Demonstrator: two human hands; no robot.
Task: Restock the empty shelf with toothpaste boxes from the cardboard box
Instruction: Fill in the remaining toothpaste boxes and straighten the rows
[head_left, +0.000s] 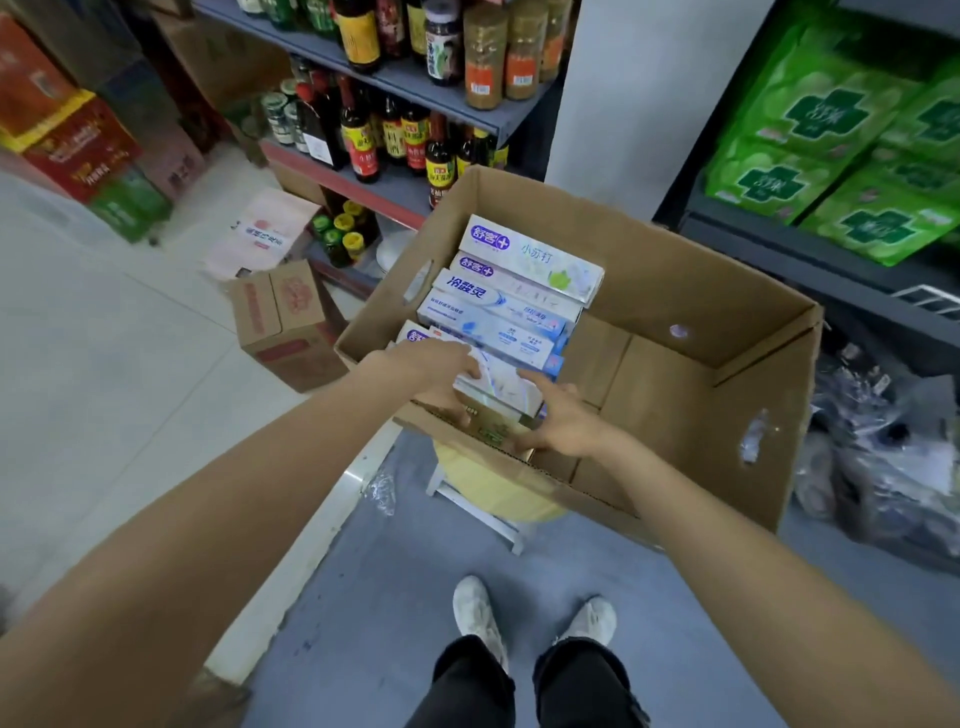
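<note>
Toothpaste boxes lie stacked flat in a row along the left wall of the open cardboard box, running from its far-left corner to its near-left corner. The right half of the carton floor is bare. The carton rests on a small white stool with a yellow seat, set on the grey floor near a shelf of sauce bottles.

Left hand: reaches over the near-left edge of the carton, fingers curled over the left end of the nearest toothpaste box. Right hand: palm down at the right end of the same stack, thumb laid along the top box, fingers reaching down its side near a greenish box beneath. Both hands seem to bracket one or two boxes; the exact count under the fingers is unclear, since the picture is blurred there.

Step in hand, judged: lifting the nearest boxes out of the carton.

Notes for doing it well:
- Squeeze from both ends evenly, so the stacked boxes stay aligned.
- Lift straight up past the near carton wall before turning away.
- Avoid dragging the carton; the stool under it looks narrow, and a push toward the near-left corner could tip it.

The empty target shelf is not identifiable in view.
</note>
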